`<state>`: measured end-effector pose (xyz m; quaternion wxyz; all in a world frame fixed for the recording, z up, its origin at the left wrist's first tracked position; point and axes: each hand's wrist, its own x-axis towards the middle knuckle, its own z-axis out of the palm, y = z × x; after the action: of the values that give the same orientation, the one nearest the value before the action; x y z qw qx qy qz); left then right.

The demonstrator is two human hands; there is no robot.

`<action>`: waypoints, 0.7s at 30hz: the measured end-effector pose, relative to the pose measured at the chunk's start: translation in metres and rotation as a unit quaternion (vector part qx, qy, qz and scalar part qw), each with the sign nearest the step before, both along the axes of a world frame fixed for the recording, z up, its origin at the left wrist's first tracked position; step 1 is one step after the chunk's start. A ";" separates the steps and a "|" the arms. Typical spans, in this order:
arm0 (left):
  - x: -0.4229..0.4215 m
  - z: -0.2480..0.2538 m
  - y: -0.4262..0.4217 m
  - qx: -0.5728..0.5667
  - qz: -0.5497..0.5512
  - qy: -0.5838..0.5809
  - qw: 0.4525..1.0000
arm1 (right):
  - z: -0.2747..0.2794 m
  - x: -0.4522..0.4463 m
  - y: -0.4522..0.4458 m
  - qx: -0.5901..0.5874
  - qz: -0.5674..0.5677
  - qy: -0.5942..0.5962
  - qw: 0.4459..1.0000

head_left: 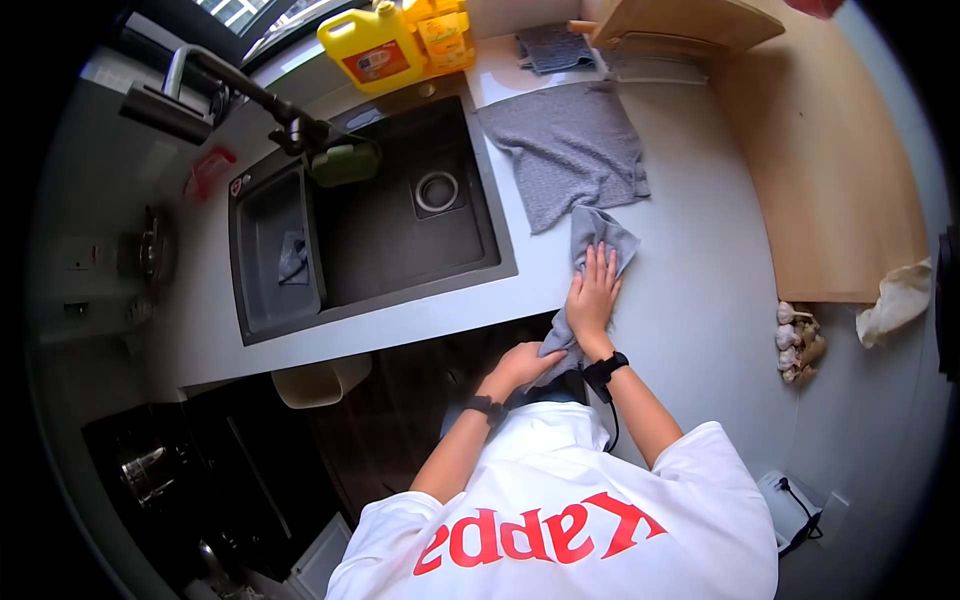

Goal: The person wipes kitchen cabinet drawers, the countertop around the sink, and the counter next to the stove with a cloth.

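Note:
A grey cloth point(592, 222) runs over the front edge of the white countertop point(690, 260), its lower part hanging toward my body. Pressed flat on its upper part is my right hand point(595, 295), with fingers stretched out. My left hand point(522, 366) is closed on the cloth's lower part, below the counter edge. Just beyond my right hand, a larger grey towel point(575, 140) lies spread and wrinkled beside the dark sink point(400, 235). Its near end reaches the cloth.
A black faucet point(270, 105) reaches over the sink, near a green container point(345, 165). Yellow jugs point(375, 50) stand behind. At right are a wooden board point(840, 170), several garlic bulbs point(788, 340) and a crumpled pale wrapper point(893, 303). A bin point(322, 383) sits below the counter.

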<state>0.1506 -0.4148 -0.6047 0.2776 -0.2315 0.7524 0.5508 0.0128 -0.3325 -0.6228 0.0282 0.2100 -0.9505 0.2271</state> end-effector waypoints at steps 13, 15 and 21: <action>0.068 0.000 -0.103 -0.100 -0.100 0.072 0.987 | 0.002 0.070 -0.069 0.058 0.059 0.055 0.995; 0.084 0.001 -0.126 -0.090 -0.111 0.071 0.987 | 0.003 0.085 -0.088 0.060 0.059 0.059 0.995; 0.135 -0.008 -0.169 -0.101 -0.132 0.119 0.979 | 0.005 0.131 -0.129 0.059 0.066 0.064 0.994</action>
<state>0.2855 -0.5843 -0.6129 0.2315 -0.0895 0.8557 0.4541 0.1434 -0.4614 -0.6182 0.0612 0.2872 -0.9427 0.1581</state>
